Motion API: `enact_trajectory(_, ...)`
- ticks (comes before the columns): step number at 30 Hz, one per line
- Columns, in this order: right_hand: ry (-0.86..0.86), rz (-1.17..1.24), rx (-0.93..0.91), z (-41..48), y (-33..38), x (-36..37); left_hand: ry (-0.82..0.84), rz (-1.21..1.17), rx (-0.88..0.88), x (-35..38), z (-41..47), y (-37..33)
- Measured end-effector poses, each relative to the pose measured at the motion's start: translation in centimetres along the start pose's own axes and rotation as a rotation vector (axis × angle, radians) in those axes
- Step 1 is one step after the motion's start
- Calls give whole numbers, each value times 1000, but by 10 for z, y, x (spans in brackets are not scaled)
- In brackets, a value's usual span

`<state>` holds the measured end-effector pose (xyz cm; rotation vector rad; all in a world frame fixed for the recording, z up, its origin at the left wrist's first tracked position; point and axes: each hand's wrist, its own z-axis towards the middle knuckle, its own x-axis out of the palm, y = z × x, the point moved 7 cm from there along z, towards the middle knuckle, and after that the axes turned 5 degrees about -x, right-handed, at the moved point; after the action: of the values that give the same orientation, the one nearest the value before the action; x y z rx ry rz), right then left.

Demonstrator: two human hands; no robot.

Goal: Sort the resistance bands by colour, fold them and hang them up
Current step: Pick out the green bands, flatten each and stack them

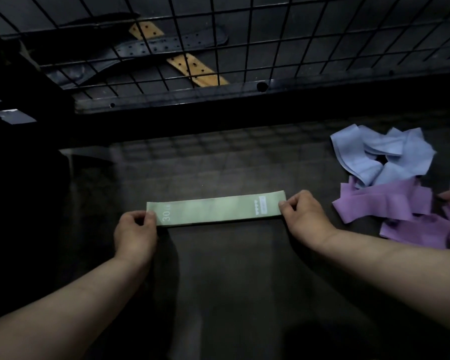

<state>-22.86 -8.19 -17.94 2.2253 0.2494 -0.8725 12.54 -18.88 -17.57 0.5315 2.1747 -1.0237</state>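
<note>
the dark table (231,281) fills the lower two thirds of the view, dimly lit, with a paler patch of light near its middle. at twelve o'clock a black wire grid (270,35) stands along the table's far edge, running from ten round to two. behind its mesh, at about eleven o'clock, lie black straps (166,45) punched with holes, and a tan strap (200,71) with the same kind of holes crosses under them toward twelve.

at three o'clock on the table lies a loose heap of purple bands (390,201), reaching down to four o'clock and running off the frame edge. just beyond it, at two o'clock, is a smaller crumpled heap of pale blue bands (369,157), touching the purple ones where the two heaps meet.

the green band (213,210) lies flat and stretched straight near the middle of the table, its long side running nine to three, well apart from both heaps. it bears white print, "30" at its nine o'clock end and a small label with marks at its three o'clock end.

the left hand (134,229) pinches the band's nine o'clock end, fingers curled over the edge. the right hand (303,211) pinches the three o'clock end between thumb and curled fingers. both forearms come in from six o'clock, bare
</note>
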Motion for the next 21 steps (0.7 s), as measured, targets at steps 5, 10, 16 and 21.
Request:
enact_trajectory(5, 5, -34, 35, 3, 0, -1, -1, -6, 0, -2, 2, -2)
enact_trajectory(10, 9, -58, 44, 6, 0, 0, 11, 16, -11, -2, 4, -4)
enact_trajectory(16, 24, -54, 43, 4, 0, 2, 10, 22, -36, 1, 5, -2)
enact_trajectory(21, 58, -23, -35, -6, -2, -11, -49, 100, -36, -10, -4, -11)
